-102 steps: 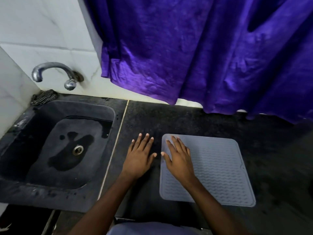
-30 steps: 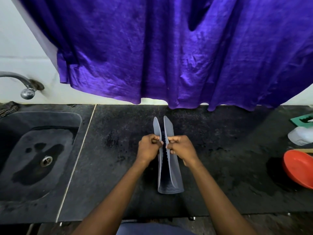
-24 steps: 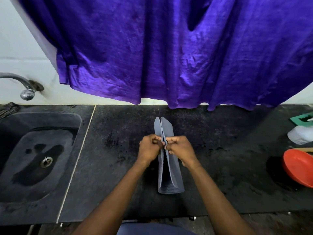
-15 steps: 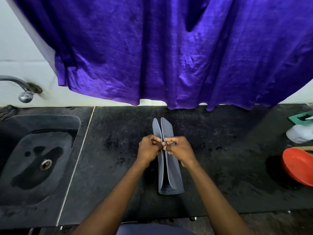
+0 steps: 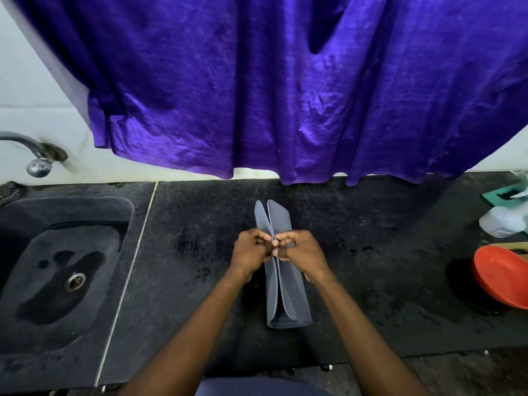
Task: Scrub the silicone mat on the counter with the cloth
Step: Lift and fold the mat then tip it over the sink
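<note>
Silicone mat [image 5: 291, 295], folded, long axis pointing away (left hand [image 5: 248, 250], right hand [image 5: 303, 250] pinching its edges).

Left of the mat [image 5: 288, 298], bare counter [image 5: 197, 252] lay open up to the sink [image 5: 65, 270]. Well to its right stood a bowl [image 5: 500, 281]; behind it hung a curtain [image 5: 285, 95].

Purple curtain [image 5: 285, 95] hangs across most of the back, hem just above the counter [image 5: 371, 224]. White tiled wall [image 5: 34, 90] shows behind it at left. Counter is dark speckled stone, damp-looking patches. Dark sink [image 5: 28, 324] set in at left, metal drain [image 5: 75, 282] in its wet basin, chrome tap [image 5: 31, 150] on the wall above. Red bowl [image 5: 500, 278] at right edge, whitish container [image 5: 503, 221] behind it. Light is dim and even
</note>
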